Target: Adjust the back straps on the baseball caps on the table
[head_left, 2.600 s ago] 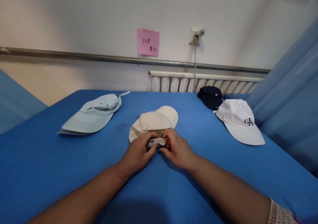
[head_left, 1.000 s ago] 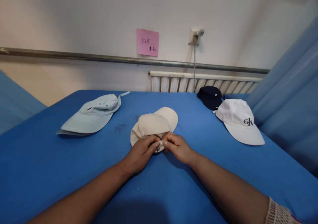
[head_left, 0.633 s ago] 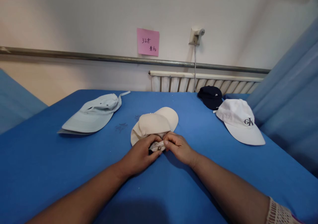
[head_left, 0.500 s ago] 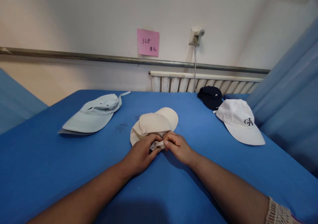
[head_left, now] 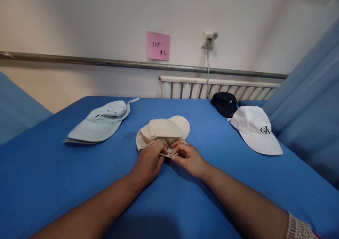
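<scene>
A beige baseball cap (head_left: 165, 128) lies on the blue-covered table in front of me, its brim pointing away to the right. My left hand (head_left: 151, 159) is closed on the near edge of the cap, around the back strap. Thumb and fingers of my right hand (head_left: 188, 158) pinch the strap's other part, close beside the left fingertips. Between the two hands a small pale piece of the strap (head_left: 166, 155) shows. My fingers cover most of the strap, so its fastening cannot be made out.
A pale blue cap (head_left: 97, 122) lies to the left, its strap end sticking out. At the right are a white cap (head_left: 255, 129) with black letters and a navy cap (head_left: 224, 103). Behind stand a radiator (head_left: 185, 88) and a metal rail (head_left: 106, 62); blue curtains (head_left: 312, 101) hang at the sides.
My left hand has turned over the strap, its fingers now curled from above. The beige cap has spread slightly to the left. The strap piece between my hands shows less.
</scene>
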A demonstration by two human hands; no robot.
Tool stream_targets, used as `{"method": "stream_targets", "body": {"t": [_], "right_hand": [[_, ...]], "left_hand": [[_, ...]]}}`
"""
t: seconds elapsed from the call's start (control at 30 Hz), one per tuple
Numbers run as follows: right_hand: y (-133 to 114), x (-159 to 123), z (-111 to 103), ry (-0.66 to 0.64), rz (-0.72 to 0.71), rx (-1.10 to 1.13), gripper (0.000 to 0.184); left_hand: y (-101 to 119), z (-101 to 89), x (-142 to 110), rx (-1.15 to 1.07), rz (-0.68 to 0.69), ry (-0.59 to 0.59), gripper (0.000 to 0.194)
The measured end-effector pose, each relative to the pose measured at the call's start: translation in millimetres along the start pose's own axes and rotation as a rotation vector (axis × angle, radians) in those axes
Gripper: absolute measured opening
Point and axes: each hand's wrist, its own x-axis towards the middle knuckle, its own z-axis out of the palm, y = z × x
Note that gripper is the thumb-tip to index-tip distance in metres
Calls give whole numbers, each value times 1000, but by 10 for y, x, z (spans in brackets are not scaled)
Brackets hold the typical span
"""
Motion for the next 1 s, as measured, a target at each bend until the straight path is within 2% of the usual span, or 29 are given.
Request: {"method": "stream_targets", "body": {"t": [0.1,0.2,0.27,0.4,0.47,0.53,0.67,0.83,1.0], "right_hand": [[-20,-20,36,56,20,-7,6],[-39,-29,42,81,30,7,5],[-30,-24,29,90,41,35,5],[32,2,-12,109,35,26,5],[56,12,-27,101,15,-17,3],[64,15,-34,77,-10,-67,4],[42,3,-30,41,-44,-128,7],[26,-7,-28,42,-57,-176,8],[19,-6,-39,21,-95,-216,9]], "left_hand": [[-7,9,5,-9,11,46,21],[12,-4,9,-17,-21,36,17],[48,-34,13,-42,-80,4,15],[127,-125,35,-151,-201,-84,29],[130,-157,51,-197,-244,-127,24],[102,-164,66,-205,-308,-142,20],[30,-119,91,-215,-429,-139,25],[27,-90,131,-525,-567,-97,27],[65,-132,151,-696,-653,-98,27]]}}
